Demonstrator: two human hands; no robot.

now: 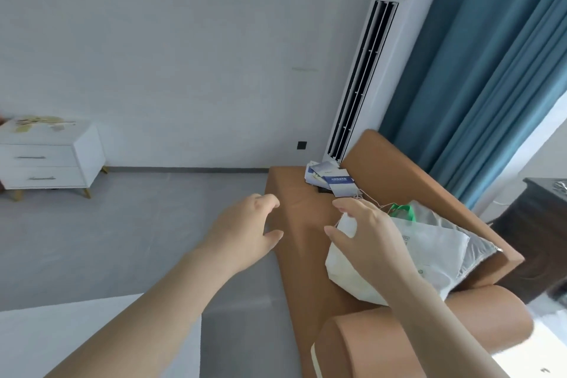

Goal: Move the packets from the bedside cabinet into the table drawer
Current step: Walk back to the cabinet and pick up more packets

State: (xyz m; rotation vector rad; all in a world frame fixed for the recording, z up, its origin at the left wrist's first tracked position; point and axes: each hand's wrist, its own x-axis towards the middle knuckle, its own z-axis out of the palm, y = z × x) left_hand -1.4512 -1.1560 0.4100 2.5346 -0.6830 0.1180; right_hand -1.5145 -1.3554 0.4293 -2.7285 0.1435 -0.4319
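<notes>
A white bedside cabinet (46,159) with two shut drawers stands at the far left against the wall. Several pale yellowish packets (36,123) lie scattered on its top. Both my arms reach forward over the floor and a sofa, far from the cabinet. My left hand (245,233) hovers with fingers loosely spread and holds nothing. My right hand (365,233) hovers just over a white bag (429,258) on the sofa, fingers loosely curled, nothing gripped. No table drawer shows in view.
An orange-brown sofa (306,255) fills the lower right, with blue-and-white booklets (331,181) on its far end. A tall white air conditioner (374,64) and teal curtains (491,70) stand behind it. A dark table (540,202) sits at the right edge. Grey floor lies between sofa and cabinet.
</notes>
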